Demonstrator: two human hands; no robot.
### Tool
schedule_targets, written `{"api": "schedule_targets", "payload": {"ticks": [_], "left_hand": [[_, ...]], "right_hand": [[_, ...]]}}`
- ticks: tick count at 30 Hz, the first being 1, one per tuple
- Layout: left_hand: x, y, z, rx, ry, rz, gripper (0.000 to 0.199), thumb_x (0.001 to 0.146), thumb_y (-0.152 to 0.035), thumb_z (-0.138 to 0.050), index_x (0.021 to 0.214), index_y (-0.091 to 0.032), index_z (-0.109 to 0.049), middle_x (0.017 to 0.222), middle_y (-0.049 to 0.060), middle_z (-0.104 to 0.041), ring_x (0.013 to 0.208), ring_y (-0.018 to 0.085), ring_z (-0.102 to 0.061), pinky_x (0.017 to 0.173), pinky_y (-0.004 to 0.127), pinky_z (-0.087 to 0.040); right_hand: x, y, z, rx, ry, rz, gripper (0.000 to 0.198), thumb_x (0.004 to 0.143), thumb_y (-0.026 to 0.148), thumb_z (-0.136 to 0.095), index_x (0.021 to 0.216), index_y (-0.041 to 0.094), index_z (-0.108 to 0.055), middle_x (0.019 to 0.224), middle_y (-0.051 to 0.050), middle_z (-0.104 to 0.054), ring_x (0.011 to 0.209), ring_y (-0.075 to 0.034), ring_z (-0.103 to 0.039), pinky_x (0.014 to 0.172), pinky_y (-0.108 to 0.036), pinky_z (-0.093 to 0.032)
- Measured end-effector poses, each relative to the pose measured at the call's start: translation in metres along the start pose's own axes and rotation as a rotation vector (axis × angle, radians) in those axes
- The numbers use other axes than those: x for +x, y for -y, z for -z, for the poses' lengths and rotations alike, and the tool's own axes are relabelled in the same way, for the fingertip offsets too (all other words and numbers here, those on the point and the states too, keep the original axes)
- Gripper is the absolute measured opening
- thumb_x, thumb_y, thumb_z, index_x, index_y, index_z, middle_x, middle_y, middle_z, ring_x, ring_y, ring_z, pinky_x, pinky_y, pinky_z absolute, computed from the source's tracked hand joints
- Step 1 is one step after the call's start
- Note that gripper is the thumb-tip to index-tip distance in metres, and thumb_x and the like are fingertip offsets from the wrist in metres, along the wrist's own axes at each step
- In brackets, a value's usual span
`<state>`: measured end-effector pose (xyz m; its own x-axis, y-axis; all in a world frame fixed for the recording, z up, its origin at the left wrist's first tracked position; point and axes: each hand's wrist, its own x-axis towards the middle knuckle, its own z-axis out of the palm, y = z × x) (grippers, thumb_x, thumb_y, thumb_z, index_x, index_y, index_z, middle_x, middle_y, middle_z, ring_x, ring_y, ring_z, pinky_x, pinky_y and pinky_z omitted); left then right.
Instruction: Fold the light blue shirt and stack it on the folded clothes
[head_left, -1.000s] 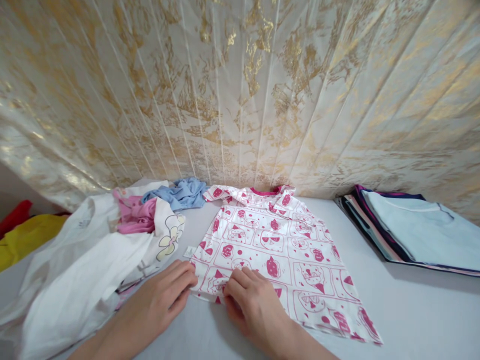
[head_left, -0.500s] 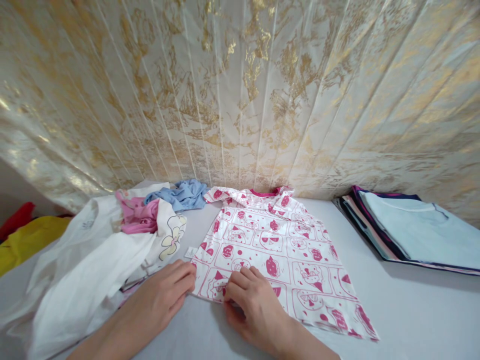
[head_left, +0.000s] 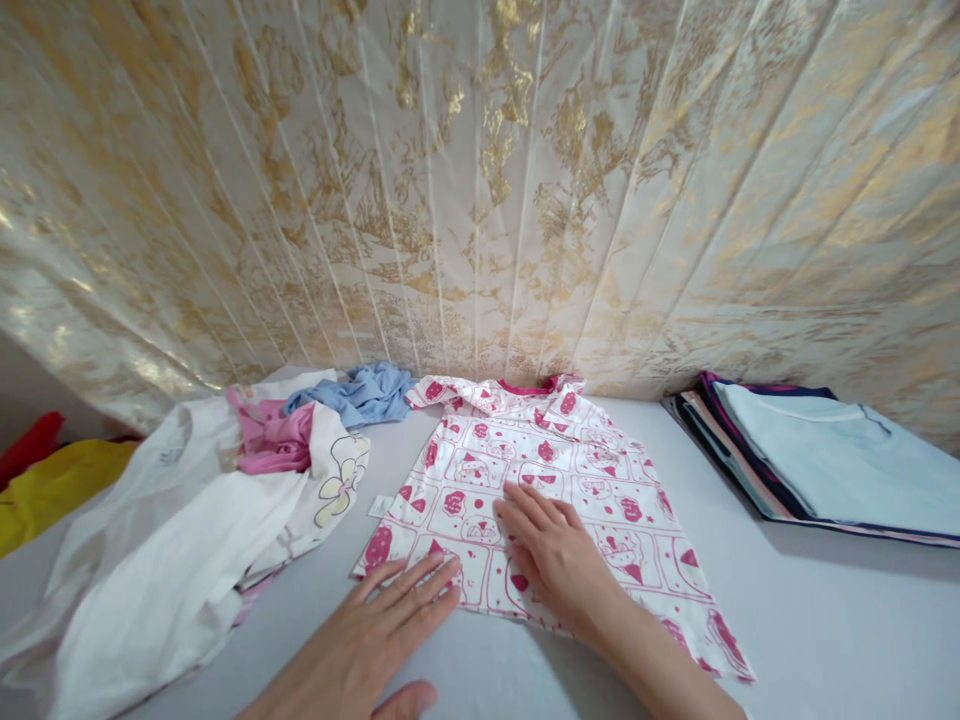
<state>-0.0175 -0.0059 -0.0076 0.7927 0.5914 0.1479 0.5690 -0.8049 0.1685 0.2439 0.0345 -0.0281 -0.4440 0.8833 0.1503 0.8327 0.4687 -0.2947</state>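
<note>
A white T-shirt (head_left: 480, 470) with magenta cartoon prints and a magenta neckline lies spread on a pale surface, its collar toward the wall and its hem toward me. My left hand (head_left: 397, 620) rests with spread fingers on the hem's left part, the thumb out over the bare surface. Flat on the lower middle of the shirt lies my right hand (head_left: 551, 545), its fingers stretched out. Neither hand grips the fabric. A small white label (head_left: 380, 506) sticks out from the shirt's left side seam.
At left lie rumpled clothes: a white garment (head_left: 180, 540), a pink piece (head_left: 277, 435) and a blue one (head_left: 360, 393). Yellow cloth (head_left: 67, 490) is at the far left edge. A folded stack (head_left: 817, 455), light blue on top, stands at right. A gold-patterned covering (head_left: 480, 200) rises behind.
Both hands have let go of the hem and opened. My left hand has shifted right onto the shirt's lower edge; my right hand has moved up and right. The hem's left corner now lies flat.
</note>
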Motion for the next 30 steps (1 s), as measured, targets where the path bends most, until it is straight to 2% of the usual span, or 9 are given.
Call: {"api": "schedule_targets", "payload": {"ticks": [2,8,13,15,19,21,25,27,30], "left_hand": [[0.003,-0.002,0.001,0.009,-0.005,-0.003,0.062,0.098,-0.047,-0.049,0.152,-0.030,-0.025,0.152,0.002,-0.038,0.136,0.022,-0.042,0.110,0.036,-0.036],[0.020,-0.012,0.004,-0.004,0.017,-0.053,0.060,0.097,-0.050,-0.050,0.146,-0.020,-0.038,0.150,0.006,-0.042,0.134,0.022,-0.043,0.112,0.035,-0.034],[0.026,-0.014,0.006,-0.082,0.014,0.014,0.034,0.097,-0.043,-0.052,0.124,-0.023,-0.058,0.135,0.003,-0.058,0.122,0.022,-0.054,0.106,0.033,-0.040],[0.030,-0.016,0.004,-0.120,0.002,0.032,0.037,0.095,-0.044,-0.055,0.124,-0.021,-0.057,0.132,0.005,-0.059,0.119,0.022,-0.053,0.104,0.032,-0.041],[0.046,-0.024,-0.003,-0.162,0.071,0.031,0.054,0.089,-0.044,-0.065,0.133,-0.018,-0.048,0.131,0.009,-0.056,0.115,0.026,-0.051,0.101,0.037,-0.041],[0.054,-0.027,-0.005,-0.195,0.145,0.052,0.044,0.087,-0.037,-0.068,0.125,-0.020,-0.053,0.125,0.007,-0.058,0.108,0.026,-0.052,0.096,0.037,-0.043],[0.064,-0.028,-0.005,-0.264,0.164,0.097,0.018,0.089,-0.027,-0.063,0.106,-0.021,-0.059,0.112,0.004,-0.059,0.100,0.025,-0.050,0.089,0.036,-0.043],[0.069,-0.029,-0.007,-0.299,0.136,0.101,0.019,0.086,-0.022,-0.065,0.104,-0.021,-0.057,0.113,0.005,-0.057,0.102,0.025,-0.049,0.090,0.036,-0.042],[0.084,-0.035,-0.011,-0.329,0.088,0.067,0.031,0.087,-0.019,-0.063,0.116,-0.021,-0.052,0.119,0.004,-0.055,0.106,0.024,-0.049,0.093,0.035,-0.040]], "right_hand": [[-0.002,-0.004,0.000,-0.050,0.031,-0.032,0.048,0.090,0.014,-0.045,0.137,0.020,-0.051,0.152,-0.009,-0.040,0.140,-0.029,-0.034,0.108,-0.050,-0.034],[0.004,-0.008,0.001,0.016,0.118,0.146,0.047,0.096,0.022,-0.041,0.144,0.026,-0.043,0.156,-0.002,-0.031,0.144,-0.020,-0.027,0.115,-0.043,-0.030],[0.007,-0.049,0.010,-0.158,0.082,-0.149,0.050,0.094,0.021,-0.043,0.144,0.018,-0.043,0.156,-0.013,-0.029,0.144,-0.029,-0.026,0.112,-0.054,-0.029],[0.002,-0.046,0.013,-0.135,0.089,-0.121,0.054,0.092,0.020,-0.045,0.146,0.019,-0.041,0.157,-0.012,-0.027,0.145,-0.028,-0.024,0.113,-0.053,-0.028],[-0.004,-0.029,0.013,0.016,0.177,0.169,0.059,0.092,0.026,-0.051,0.148,0.023,-0.035,0.159,-0.009,-0.025,0.146,-0.022,-0.021,0.115,-0.043,-0.029],[-0.003,-0.037,0.013,-0.018,0.157,0.147,0.053,0.093,0.026,-0.050,0.145,0.023,-0.041,0.157,-0.009,-0.029,0.145,-0.023,-0.025,0.114,-0.045,-0.030],[-0.010,-0.076,0.017,-0.178,0.013,-0.076,0.050,0.095,0.021,-0.043,0.144,0.020,-0.042,0.154,-0.015,-0.033,0.143,-0.029,-0.030,0.110,-0.054,-0.034],[-0.021,-0.083,0.019,-0.162,0.001,-0.053,0.053,0.095,0.024,-0.045,0.148,0.021,-0.037,0.156,-0.013,-0.031,0.144,-0.028,-0.028,0.110,-0.052,-0.035],[-0.036,-0.075,0.018,-0.088,0.038,0.029,0.054,0.096,0.034,-0.047,0.148,0.023,-0.036,0.158,-0.010,-0.028,0.145,-0.025,-0.025,0.113,-0.047,-0.033]]}}
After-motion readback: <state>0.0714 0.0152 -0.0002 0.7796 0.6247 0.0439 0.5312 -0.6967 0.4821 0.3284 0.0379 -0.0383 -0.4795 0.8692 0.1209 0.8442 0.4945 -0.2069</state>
